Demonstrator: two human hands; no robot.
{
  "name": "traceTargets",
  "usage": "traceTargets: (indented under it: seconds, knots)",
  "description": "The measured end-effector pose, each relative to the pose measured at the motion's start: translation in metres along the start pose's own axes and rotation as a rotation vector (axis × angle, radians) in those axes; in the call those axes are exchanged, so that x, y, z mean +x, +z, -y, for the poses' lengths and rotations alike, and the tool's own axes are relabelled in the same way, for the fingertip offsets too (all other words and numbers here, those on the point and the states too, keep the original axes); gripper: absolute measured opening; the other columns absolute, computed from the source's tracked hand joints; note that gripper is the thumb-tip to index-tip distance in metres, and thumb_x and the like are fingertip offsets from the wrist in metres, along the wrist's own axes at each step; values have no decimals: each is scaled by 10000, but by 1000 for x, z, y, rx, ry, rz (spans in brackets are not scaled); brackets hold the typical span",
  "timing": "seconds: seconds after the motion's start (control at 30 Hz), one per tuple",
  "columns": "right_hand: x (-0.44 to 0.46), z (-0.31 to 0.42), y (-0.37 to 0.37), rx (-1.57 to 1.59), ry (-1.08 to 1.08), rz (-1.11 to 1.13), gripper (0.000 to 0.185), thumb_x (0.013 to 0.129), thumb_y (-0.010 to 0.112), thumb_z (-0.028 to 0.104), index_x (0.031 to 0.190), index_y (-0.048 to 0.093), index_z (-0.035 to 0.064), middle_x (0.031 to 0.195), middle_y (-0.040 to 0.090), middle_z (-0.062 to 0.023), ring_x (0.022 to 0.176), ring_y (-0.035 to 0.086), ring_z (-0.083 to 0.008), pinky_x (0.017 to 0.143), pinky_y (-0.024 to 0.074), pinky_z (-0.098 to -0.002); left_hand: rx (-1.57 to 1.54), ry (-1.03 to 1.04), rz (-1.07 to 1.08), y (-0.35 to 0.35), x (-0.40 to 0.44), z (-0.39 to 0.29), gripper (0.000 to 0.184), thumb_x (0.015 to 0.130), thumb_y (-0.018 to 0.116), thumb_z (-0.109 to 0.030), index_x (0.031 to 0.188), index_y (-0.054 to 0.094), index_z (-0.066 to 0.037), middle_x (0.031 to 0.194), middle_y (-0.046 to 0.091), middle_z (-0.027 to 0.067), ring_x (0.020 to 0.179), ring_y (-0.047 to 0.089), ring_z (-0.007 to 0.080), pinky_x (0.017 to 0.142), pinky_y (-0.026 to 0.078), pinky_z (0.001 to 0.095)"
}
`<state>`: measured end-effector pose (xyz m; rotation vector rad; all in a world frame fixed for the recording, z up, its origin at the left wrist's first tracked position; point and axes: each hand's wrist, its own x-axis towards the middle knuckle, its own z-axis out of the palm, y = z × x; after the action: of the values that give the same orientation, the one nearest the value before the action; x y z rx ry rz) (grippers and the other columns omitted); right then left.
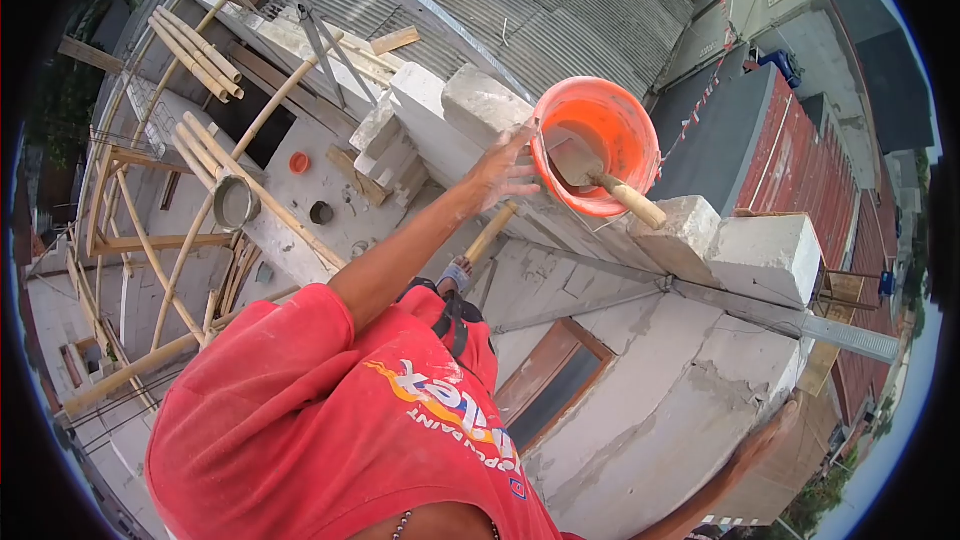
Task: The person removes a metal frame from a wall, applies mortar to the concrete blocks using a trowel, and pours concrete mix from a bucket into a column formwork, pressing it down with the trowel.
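Observation:
My left hand [503, 172] reaches out to the side of an orange bucket [610, 105], its fingers stretched and apart against the outside near the rim. The bucket stands at the top of a block wall, tilted in view, with some grey mortar [575, 152] inside. A trowel [632, 202] leans in it, its wooden handle sticking out over the rim. Pale blocks [765, 255] lie on the wall beside the bucket. My right arm stretches along the right side, and my right hand [797, 422] is by the wall's far end, its fingers not clear.
Below, a foot [457, 273] rests by a bamboo pole [490, 232]. Bamboo scaffolding [265, 120] stands at the left, with a mortar bucket [236, 202] beside it. A small orange bucket [299, 162] is on the lower floor. A metal beam [850, 338] runs across the wall; corrugated roofing [560, 10] lies beyond.

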<state>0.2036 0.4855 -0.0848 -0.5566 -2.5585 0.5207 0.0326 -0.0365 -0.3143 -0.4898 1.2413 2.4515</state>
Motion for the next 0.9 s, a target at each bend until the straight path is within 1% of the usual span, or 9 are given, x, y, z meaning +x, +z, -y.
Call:
traceTargets:
  seconds: [0.2,0.3,0.43,0.53,0.6,0.73,0.8,0.87,0.9]
  knots:
    - [5,-4,1,3,-82,-130,599,1080,369,407,1412,471,-80,1438,488,-260,1334,457,-383,1128,342,-441,36,-86,-29,29,-3,8,1095,861,739,-523,1590,21,-134,1581,180,233,1314,481,444,994,517,567]
    - [1,10,-4,-118,-159,-256,582,1081,370,396,1405,482,-74,1431,493,-255,1320,468,-377,1124,349,-446,14,-145,-21,36,1,14,959,889,743,-416,1560,133,-102,1580,195,228,1268,530,448,983,535,562]
    - [-7,26,-6,-315,-353,-439,501,1078,421,324,1379,508,-67,1389,520,-235,1270,501,-371,1090,381,-460,-122,-228,32,26,34,44,644,916,693,-258,1418,344,-57,1452,419,213,1234,580,382,998,535,554]
    - [-18,69,3,-334,-623,-389,403,1040,528,216,1337,544,-55,1327,546,-204,1239,516,-359,1051,405,-473,-180,-281,48,20,53,55,471,903,639,-145,1311,436,-24,1310,555,191,1169,633,329,993,544,533]
    - [-25,112,17,-402,-803,-177,381,974,626,147,1314,572,-16,1265,556,-176,1232,516,-351,1019,421,-471,-190,-257,33,13,64,67,436,883,606,-97,1280,454,0,1229,603,183,1113,666,300,977,556,513]
    - [-33,173,76,-337,-956,260,449,928,688,258,1320,595,60,1217,551,-166,1220,518,-357,1012,421,-474,57,-231,-19,28,12,38,364,874,577,-83,1210,490,24,1211,604,190,1011,700,293,929,584,478]
    - [-40,181,113,-260,-879,374,498,944,649,398,1296,595,50,1180,593,-173,1144,588,-359,937,472,-478,127,-277,31,27,-9,29,305,878,576,-93,1156,517,19,1158,624,176,976,708,289,911,593,472]
    - [-45,203,128,-378,-586,883,615,963,575,522,1325,546,26,1170,627,-185,1041,644,-386,843,508,-506,157,-269,115,47,-45,-2,203,885,570,-105,1062,548,-6,1050,648,137,942,717,282,902,596,473]
    - [-50,204,138,-376,-549,958,605,979,538,532,1309,550,26,1125,639,-176,973,660,-386,797,518,-508,196,-272,135,49,-52,-7,178,887,574,-115,1033,553,-16,1025,658,126,929,720,276,897,600,470]
